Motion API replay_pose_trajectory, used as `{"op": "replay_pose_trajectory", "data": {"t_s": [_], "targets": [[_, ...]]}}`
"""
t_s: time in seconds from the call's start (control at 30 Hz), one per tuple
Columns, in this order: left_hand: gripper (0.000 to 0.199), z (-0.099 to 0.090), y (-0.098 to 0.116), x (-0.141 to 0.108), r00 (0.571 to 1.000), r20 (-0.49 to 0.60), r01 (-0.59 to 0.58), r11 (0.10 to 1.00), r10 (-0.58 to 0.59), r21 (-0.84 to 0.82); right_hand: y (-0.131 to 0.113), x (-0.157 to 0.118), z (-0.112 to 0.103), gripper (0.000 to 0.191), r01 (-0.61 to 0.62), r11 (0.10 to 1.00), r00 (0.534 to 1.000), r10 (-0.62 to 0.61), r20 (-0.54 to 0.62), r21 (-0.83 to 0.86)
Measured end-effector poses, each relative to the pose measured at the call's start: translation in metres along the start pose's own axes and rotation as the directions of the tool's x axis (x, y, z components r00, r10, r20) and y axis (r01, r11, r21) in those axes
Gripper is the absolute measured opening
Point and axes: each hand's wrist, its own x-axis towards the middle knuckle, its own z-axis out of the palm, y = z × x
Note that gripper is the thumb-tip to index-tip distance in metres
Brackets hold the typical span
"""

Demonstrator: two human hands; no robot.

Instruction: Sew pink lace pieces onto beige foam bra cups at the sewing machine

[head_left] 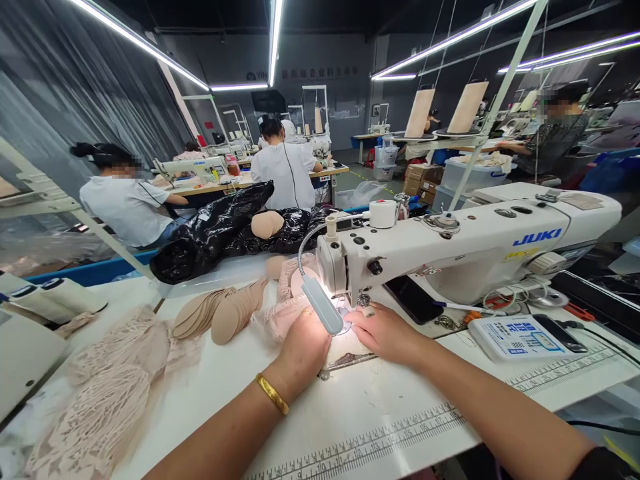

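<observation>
At the needle end of a white sewing machine (470, 240), both hands work close together under a lit grey lamp (323, 307). My left hand (305, 343), with a gold bangle at its wrist, is closed on pale pink lace fabric (280, 320); the lamp head hides its fingertips. My right hand (387, 333) lies just right of the needle area, its fingers pressed together at the edge of a small pale piece under the lamp. Exactly what those fingertips pinch is too glaring and small to make out.
Left of the hands lie fanned beige oval pads (237, 310) and a heap of beige lace (120, 373). A black phone (414, 299) sits under the machine arm, a white box (525, 337) to the right. Black plastic bags (215, 227) border the table's back; co-workers sit beyond.
</observation>
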Motion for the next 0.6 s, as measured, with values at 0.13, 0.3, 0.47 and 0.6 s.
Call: {"op": "replay_pose_trajectory", "data": {"t_s": [0.13, 0.3, 0.47, 0.6], "targets": [[0.026, 0.001, -0.002, 0.002, 0.992, 0.11, 0.054, 0.997, -0.06, 0.059, -0.002, -0.001, 0.001, 0.023, 0.019, 1.0, 0.999, -0.02, -0.046, -0.018], [0.026, -0.027, 0.012, -0.023, 0.945, 0.267, 0.155, 0.978, -0.189, 0.142, -0.009, -0.01, 0.013, 0.027, 0.16, 0.985, 0.981, -0.165, -0.099, -0.058], [0.011, -0.105, 0.068, -0.089, 0.883, 0.408, 0.238, 0.971, -0.232, 0.037, -0.057, -0.019, 0.026, 0.054, 0.444, 0.896, 0.873, -0.438, -0.213, -0.024], [0.019, -0.167, 0.108, -0.144, 0.782, 0.516, 0.544, 0.787, -0.35, -0.291, -0.124, -0.047, 0.013, 0.037, 0.453, 0.763, 0.859, -0.512, 0.003, 0.46]]}}
